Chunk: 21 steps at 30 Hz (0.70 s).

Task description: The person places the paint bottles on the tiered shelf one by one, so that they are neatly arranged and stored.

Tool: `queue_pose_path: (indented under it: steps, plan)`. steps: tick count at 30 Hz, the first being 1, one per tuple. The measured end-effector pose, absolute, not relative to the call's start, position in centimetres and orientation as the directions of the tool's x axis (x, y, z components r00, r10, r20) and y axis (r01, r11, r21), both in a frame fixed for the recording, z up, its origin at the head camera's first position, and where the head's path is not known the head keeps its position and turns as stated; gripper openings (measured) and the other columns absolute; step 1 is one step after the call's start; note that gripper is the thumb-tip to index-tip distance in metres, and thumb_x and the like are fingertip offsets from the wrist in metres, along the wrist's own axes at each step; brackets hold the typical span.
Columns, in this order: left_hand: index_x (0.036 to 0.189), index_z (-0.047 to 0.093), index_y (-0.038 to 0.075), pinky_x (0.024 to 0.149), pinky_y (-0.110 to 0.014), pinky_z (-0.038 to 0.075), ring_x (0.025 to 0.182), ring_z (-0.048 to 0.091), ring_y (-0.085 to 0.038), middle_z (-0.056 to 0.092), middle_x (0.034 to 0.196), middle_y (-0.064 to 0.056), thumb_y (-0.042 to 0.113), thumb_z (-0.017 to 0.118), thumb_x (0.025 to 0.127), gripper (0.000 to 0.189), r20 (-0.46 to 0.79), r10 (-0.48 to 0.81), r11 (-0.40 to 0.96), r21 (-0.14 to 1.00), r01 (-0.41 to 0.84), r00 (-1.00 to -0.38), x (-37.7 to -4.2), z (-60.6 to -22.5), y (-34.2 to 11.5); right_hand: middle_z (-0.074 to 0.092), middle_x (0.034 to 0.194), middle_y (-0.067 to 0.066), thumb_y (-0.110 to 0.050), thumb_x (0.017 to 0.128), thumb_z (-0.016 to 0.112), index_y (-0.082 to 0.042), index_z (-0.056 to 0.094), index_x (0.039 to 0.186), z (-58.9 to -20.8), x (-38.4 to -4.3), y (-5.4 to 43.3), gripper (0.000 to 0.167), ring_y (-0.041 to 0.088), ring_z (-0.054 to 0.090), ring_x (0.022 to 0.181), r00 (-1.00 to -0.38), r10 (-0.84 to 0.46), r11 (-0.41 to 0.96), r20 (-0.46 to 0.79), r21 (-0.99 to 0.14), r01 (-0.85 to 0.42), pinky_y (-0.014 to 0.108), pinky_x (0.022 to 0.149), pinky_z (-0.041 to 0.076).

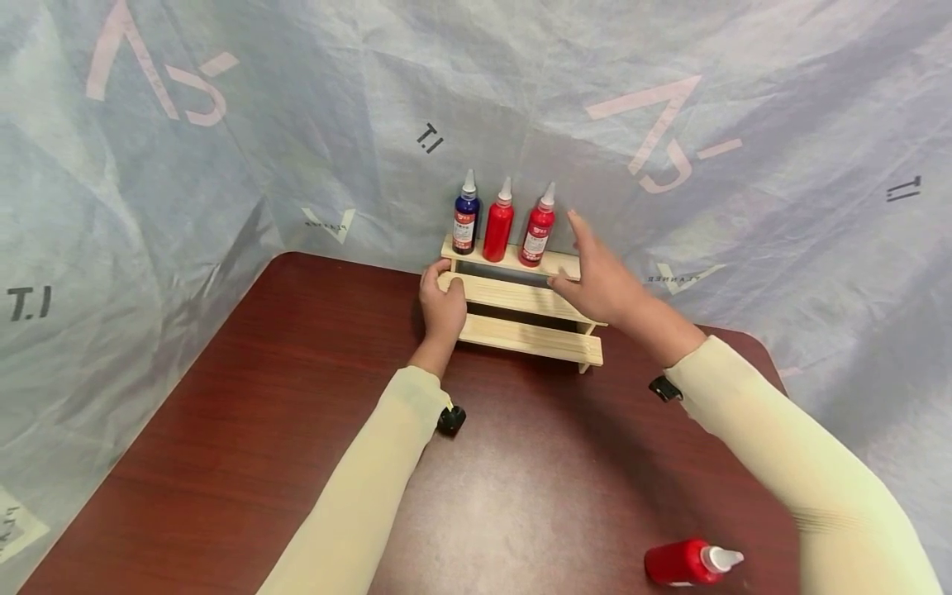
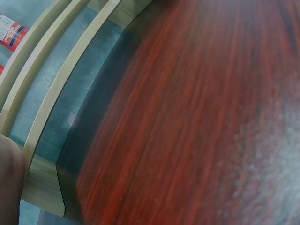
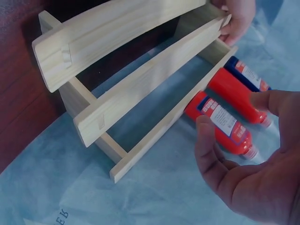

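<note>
A three-step wooden rack [image 1: 528, 335] stands at the back of the table. On its top step are a dark blue bottle [image 1: 464, 219], a red bottle [image 1: 497, 233] in the middle and a labelled red bottle [image 1: 538, 235] at the right, all upright with white pointed caps. My left hand [image 1: 444, 306] grips the left end of the rack's middle step, thumb on top. Right of the labelled bottle, my right hand [image 1: 606, 281] is held with thumb and fingers spread apart. In the right wrist view, those fingertips [image 3: 204, 123] overlap the labelled bottle's side.
Another red bottle [image 1: 677, 564] with a white cap lies on its side near the front right of the dark red wooden table [image 1: 297, 388]. A grey-blue printed sheet [image 1: 335, 99] hangs close behind the rack and along both sides.
</note>
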<state>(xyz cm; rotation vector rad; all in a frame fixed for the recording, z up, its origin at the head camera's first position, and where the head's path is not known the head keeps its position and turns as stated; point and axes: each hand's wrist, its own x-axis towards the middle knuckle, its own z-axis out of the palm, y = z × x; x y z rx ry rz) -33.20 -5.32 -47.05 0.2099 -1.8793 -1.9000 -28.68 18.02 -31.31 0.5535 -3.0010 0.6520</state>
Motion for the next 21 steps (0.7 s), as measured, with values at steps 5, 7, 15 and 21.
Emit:
queue_pose_path:
  steps: [5, 7, 15, 21]
  plan:
    - [0.133, 0.065, 0.003, 0.12, -0.041, 0.042, 0.138, 0.054, -0.026, 0.06, 0.141, -0.015, 0.002, 0.056, 0.097, 0.037, 0.212, -0.426, 0.041, 0.976, 0.215, -0.88, -33.2, -47.2, -5.2, 0.021, 0.175, 0.022, -0.038, 0.1, 0.066, -0.018, -0.005, 0.171, -31.4, -27.2, 17.9, 0.102, 0.044, 0.032, 0.158, -0.939, -0.344, 0.878, -0.02, -0.36, -0.314, 0.063, 0.126, 0.032]
    - [0.133, 0.065, 0.003, 0.12, -0.041, 0.042, 0.138, 0.054, -0.026, 0.06, 0.141, -0.015, 0.002, 0.055, 0.097, 0.038, 0.214, -0.426, 0.039, 0.975, 0.219, -0.879, -33.2, -47.1, -5.3, 0.021, 0.175, 0.021, -0.039, 0.101, 0.065, -0.017, -0.002, 0.171, -31.5, -26.6, 17.8, 0.1, 0.044, 0.034, 0.157, -0.935, -0.352, 0.884, -0.049, -0.347, -0.315, 0.063, 0.125, 0.034]
    - [0.133, 0.065, 0.002, 0.12, -0.042, 0.042, 0.137, 0.055, -0.027, 0.061, 0.139, -0.016, 0.001, 0.056, 0.096, 0.038, 0.213, -0.429, 0.038, 0.975, 0.218, -0.878, -33.0, -46.9, -5.3, 0.042, 0.162, 0.024, -0.041, 0.101, 0.064, -0.009, 0.033, 0.164, -31.2, -23.8, 17.7, 0.077, 0.044, 0.052, 0.143, -0.912, -0.394, 0.9, -0.109, -0.248, -0.359, 0.061, 0.116, 0.045]
    - [0.134, 0.065, 0.002, 0.121, -0.041, 0.041, 0.138, 0.054, -0.027, 0.061, 0.14, -0.016, 0.001, 0.056, 0.097, 0.038, 0.207, -0.426, 0.042, 0.977, 0.21, -0.881, -32.9, -46.8, -5.3, 0.048, 0.158, 0.024, -0.039, 0.102, 0.066, -0.006, 0.046, 0.156, -30.6, -22.0, 18.0, 0.067, 0.043, 0.053, 0.142, -0.888, -0.427, 0.895, -0.172, -0.222, -0.388, 0.061, 0.116, 0.045]
